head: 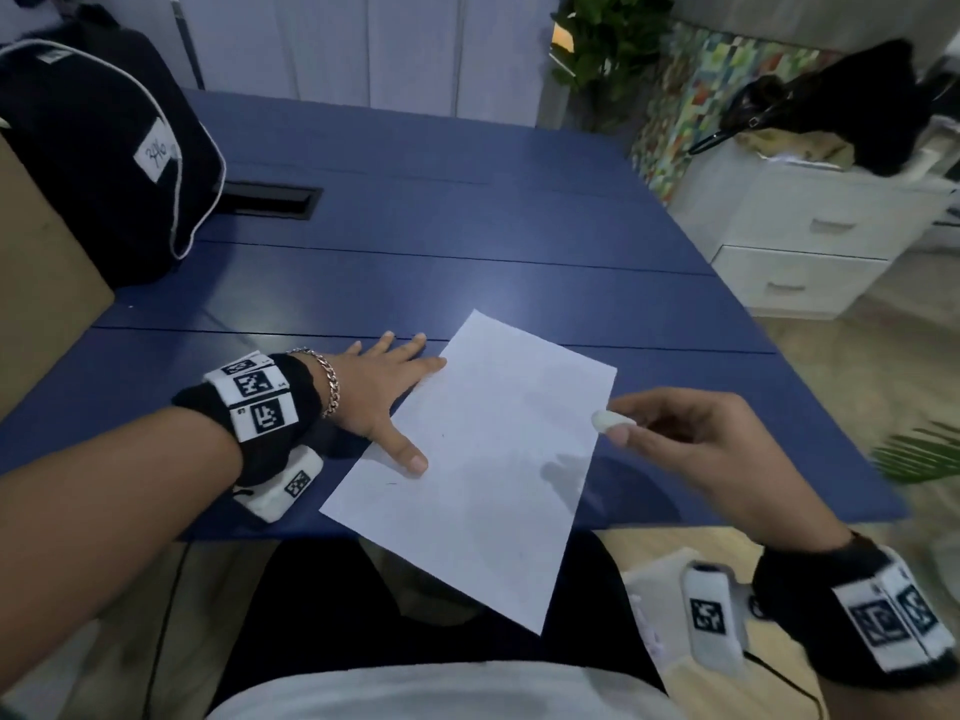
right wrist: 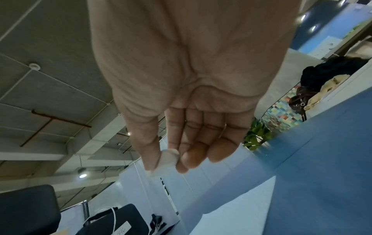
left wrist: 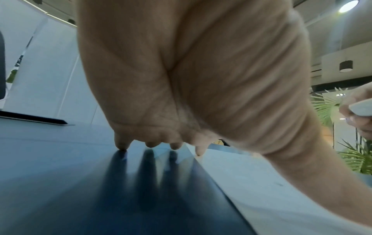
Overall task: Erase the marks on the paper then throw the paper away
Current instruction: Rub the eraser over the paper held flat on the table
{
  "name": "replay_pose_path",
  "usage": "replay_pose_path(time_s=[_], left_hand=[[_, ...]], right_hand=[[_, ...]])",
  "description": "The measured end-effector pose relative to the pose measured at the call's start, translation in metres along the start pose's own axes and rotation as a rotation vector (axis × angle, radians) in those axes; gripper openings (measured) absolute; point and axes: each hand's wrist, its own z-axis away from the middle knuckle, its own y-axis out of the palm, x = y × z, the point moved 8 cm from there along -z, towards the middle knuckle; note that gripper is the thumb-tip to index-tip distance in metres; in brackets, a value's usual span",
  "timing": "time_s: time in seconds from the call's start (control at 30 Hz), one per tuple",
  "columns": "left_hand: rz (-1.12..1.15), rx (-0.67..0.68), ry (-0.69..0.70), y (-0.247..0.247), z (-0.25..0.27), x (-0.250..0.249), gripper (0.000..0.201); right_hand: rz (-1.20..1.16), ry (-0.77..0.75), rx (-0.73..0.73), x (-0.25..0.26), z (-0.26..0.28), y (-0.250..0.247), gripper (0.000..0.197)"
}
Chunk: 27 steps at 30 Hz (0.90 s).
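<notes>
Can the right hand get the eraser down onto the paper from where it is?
Probably yes. The right hand pinches the eraser just above the paper, near its right edge. The left hand presses only the left edge; the middle is free.

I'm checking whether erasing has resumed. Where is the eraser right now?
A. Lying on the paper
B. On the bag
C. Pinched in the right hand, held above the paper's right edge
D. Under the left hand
C: the head view shows the right hand pinching the eraser in the air over the paper, while the left hand lies flat on the paper's left edge.
</notes>
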Motion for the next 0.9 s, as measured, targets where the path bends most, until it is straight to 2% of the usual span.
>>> replay_pose_path(time_s=[0.07,0.13,0.2,0.27,0.37,0.47,0.73,0.9], left_hand=[[0.097,-0.091,0.035,-0.012,-0.001,-0.008,0.151],[0.172,-0.164,0.101,-0.026,-0.001,-0.021,0.137],[0.124,-0.155,0.172,-0.031,-0.002,-0.04,0.123],[-0.001,-0.077,0.24,-0.024,-0.007,-0.06,0.119],[-0.133,0.025,0.285,-0.005,-0.02,-0.072,0.128],[-0.194,0.055,0.254,0.002,-0.026,-0.069,0.131],[-0.326,-0.084,0.207,-0.009,-0.019,-0.08,0.147],[-0.258,-0.108,0.168,-0.017,-0.029,-0.074,0.149]], right_hand=[[0.057,0.01,0.01,-0.008,0.002,0.003,0.027],[0.102,0.017,0.024,-0.014,0.003,0.007,0.023],[0.152,0.013,0.036,-0.017,0.004,0.011,0.022],[0.199,0.015,0.05,-0.02,0.005,0.015,0.021],[0.265,0.027,0.066,-0.031,0.004,0.02,0.022],[0.323,0.037,0.104,-0.041,0.001,0.023,0.025],[0.517,-0.093,0.323,-0.024,-0.027,0.055,0.023],[0.571,-0.143,0.368,-0.005,-0.062,0.055,0.018]])
